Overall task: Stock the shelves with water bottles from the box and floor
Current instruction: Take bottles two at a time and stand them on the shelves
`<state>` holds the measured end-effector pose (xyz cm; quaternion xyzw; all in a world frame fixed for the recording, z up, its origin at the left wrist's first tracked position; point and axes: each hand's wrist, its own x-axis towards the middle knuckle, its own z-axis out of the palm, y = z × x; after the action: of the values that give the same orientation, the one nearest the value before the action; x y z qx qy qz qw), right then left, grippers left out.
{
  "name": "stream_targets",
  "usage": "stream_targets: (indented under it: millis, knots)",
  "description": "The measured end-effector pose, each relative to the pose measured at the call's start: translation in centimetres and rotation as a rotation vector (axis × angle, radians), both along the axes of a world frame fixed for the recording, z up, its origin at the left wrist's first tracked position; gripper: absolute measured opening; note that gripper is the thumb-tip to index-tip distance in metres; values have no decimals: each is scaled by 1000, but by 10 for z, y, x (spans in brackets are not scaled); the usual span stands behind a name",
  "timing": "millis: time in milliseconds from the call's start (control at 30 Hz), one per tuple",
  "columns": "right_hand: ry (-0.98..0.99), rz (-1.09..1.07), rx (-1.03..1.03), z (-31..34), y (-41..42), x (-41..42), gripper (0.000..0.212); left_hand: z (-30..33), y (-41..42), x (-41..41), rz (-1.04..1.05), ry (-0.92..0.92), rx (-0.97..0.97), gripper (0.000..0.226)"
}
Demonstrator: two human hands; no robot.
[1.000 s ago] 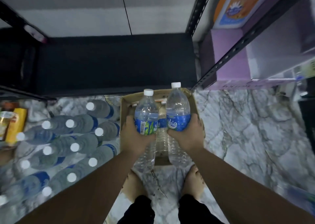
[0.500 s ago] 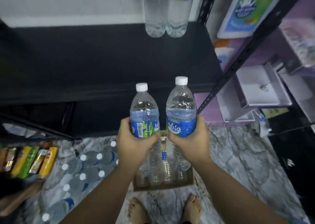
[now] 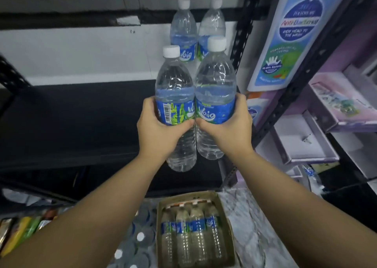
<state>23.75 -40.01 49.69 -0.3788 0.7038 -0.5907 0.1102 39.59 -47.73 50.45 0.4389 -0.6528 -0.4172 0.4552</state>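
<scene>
My left hand (image 3: 158, 134) grips one clear water bottle (image 3: 173, 84) with a blue label and white cap. My right hand (image 3: 229, 129) grips a second one (image 3: 216, 80); the two bottles touch side by side, upright, over the black shelf (image 3: 71, 121). Two more bottles (image 3: 184, 29) stand at the back of that shelf by the white wall. Below, an open cardboard box (image 3: 223, 210) on the floor holds several bottles lying down. More bottles (image 3: 140, 237) lie on the floor left of the box.
A black perforated upright (image 3: 242, 29) bounds the shelf on the right. Beyond it another rack holds purple boxes (image 3: 342, 108) and a blue-and-white wash package (image 3: 293, 35). Colourful packets (image 3: 20, 233) sit at the lower left. The floor is marbled tile (image 3: 255, 227).
Both hands have lifted the two bottles from just above the box up to shelf height. My view has tilted up, so the two bottles at the back of the shelf show in full.
</scene>
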Motion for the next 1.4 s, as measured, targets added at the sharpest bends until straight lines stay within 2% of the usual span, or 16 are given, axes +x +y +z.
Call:
stream_targets:
  millis: [433, 600, 767, 900, 1067, 1200, 1400]
  knots:
    - [-5, -2, -74, -25, -48, -30, 81, -18, -55, -26, -29, 46, -160, 83]
    - [-1, 28, -43, -31, -49, -36, 89, -25, -62, -22, -86, 4, -153, 88]
    - [92, 20, 20, -32, -45, -39, 94, -27, -54, -21, -50, -85, -129, 106]
    - [2, 73, 32, -32, -39, -45, 88, -30, -59, -17, -85, -40, -43, 95]
    - [-50, 122, 61, -36, -31, -51, 75, -31, -68, -12, -256, -47, 61, 70]
    - [7, 111, 89, -39, -26, -52, 90, -36, -60, -17, -193, -72, 38, 90]
    - [29, 87, 117, -49, -23, -53, 90, -47, -60, -14, -184, -18, 84, 84]
